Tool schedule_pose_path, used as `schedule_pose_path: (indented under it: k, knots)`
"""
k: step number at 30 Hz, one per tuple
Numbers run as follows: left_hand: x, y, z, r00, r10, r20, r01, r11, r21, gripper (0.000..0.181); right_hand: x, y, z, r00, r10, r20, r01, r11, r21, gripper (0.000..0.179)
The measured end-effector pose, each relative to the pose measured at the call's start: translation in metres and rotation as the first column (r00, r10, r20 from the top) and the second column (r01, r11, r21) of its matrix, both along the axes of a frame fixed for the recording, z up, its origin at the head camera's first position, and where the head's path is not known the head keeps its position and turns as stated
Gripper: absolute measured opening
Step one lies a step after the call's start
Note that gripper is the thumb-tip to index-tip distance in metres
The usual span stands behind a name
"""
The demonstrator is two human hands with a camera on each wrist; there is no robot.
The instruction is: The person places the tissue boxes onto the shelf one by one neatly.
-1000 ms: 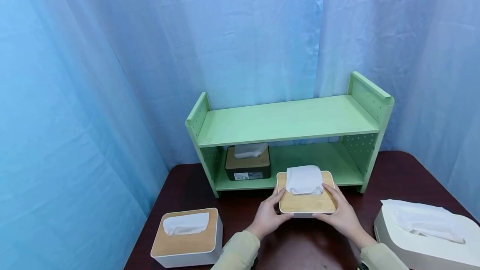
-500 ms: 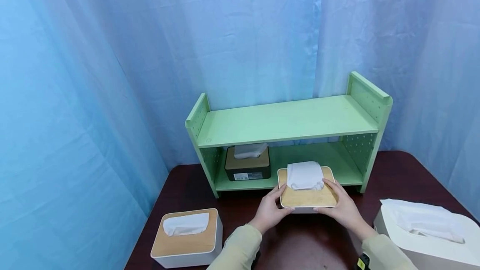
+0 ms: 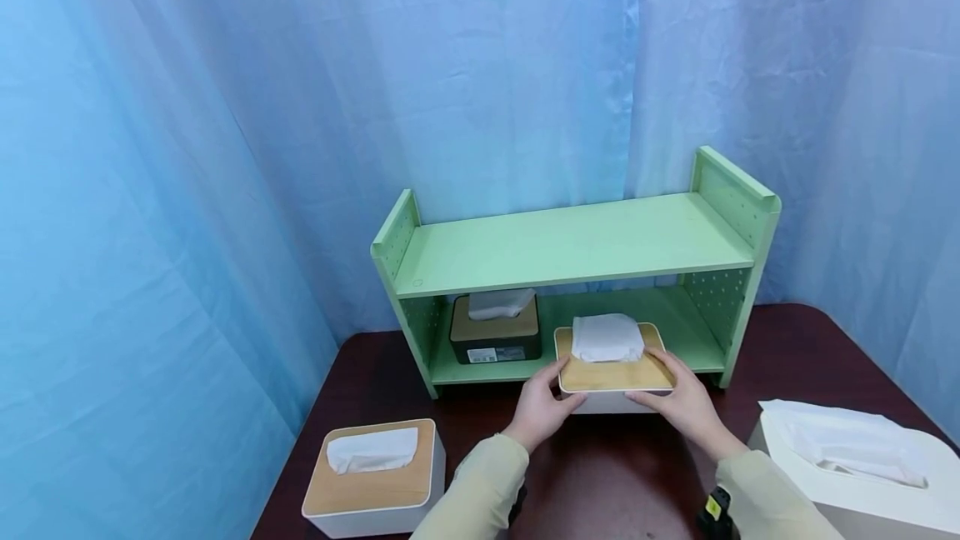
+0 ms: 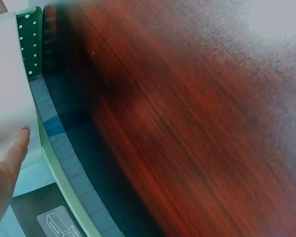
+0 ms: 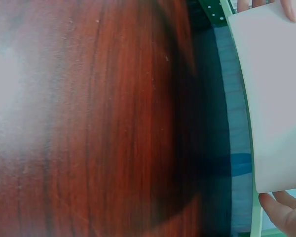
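Observation:
A tissue box with a light wood lid and white sides [image 3: 611, 379] is at the front edge of the lower shelf, a white tissue [image 3: 607, 338] sticking out of its top. My left hand [image 3: 542, 408] grips its left end and my right hand [image 3: 690, 407] its right end, thumbs toward the front face in the head view. In the left wrist view a finger touches the white side of this tissue box [image 4: 10, 98]. The right wrist view shows the box's pale face [image 5: 274, 108] along the green shelf edge. Whether its base touches the shelf I cannot tell.
On the lower level of the green two-level shelf [image 3: 570, 248] sits a dark tissue box [image 3: 497, 338], to the left of the held one. Another wood-lidded tissue box [image 3: 375, 486] stands on the dark red-brown table [image 3: 607, 490] at front left. A larger white tissue box [image 3: 862, 465] stands at right.
Both hands have moved the held tissue box forward, away from me, to the front of the lower shelf. The other tissue boxes have stayed in place.

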State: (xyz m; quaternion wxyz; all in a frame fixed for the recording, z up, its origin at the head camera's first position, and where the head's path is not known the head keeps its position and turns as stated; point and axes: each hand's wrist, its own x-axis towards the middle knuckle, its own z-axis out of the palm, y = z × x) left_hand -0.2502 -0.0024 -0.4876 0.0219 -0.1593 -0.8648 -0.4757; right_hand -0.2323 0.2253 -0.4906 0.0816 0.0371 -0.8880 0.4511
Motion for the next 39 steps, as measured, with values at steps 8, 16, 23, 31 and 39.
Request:
schedule_pose_path:
  k: [8, 16, 23, 31, 39]
  knots:
    - [-0.009, 0.003, 0.002, 0.999, 0.041, -0.002, -0.041, 0.998, -0.047, 0.057, -0.007, -0.001, 0.004, 0.999, -0.030, -0.038, 0.031, 0.999, 0.025, 0.079]
    - [-0.012, 0.003, 0.006, 0.999, 0.052, -0.016, -0.053, 0.990, -0.130, 0.057, -0.012, -0.002, 0.005, 0.999, -0.037, -0.027, 0.039, 0.998, 0.058, 0.079]
    - [-0.009, -0.002, 0.013, 0.999, 0.026, -0.043, -0.033, 0.986, -0.161, 0.056, -0.006, 0.002, 0.013, 0.999, -0.023, -0.045, 0.027, 0.996, 0.088, 0.078]
    - [0.010, -0.015, 0.023, 0.996, -0.007, -0.089, -0.014, 0.973, -0.229, 0.055, 0.021, 0.000, 0.022, 0.984, -0.017, -0.176, 0.035, 0.994, 0.099, 0.061]
    - [0.034, -0.021, 0.026, 0.981, -0.060, -0.185, -0.011, 0.933, -0.360, 0.054, 0.047, -0.003, 0.017, 0.954, 0.025, -0.299, 0.035, 0.980, 0.195, 0.056]
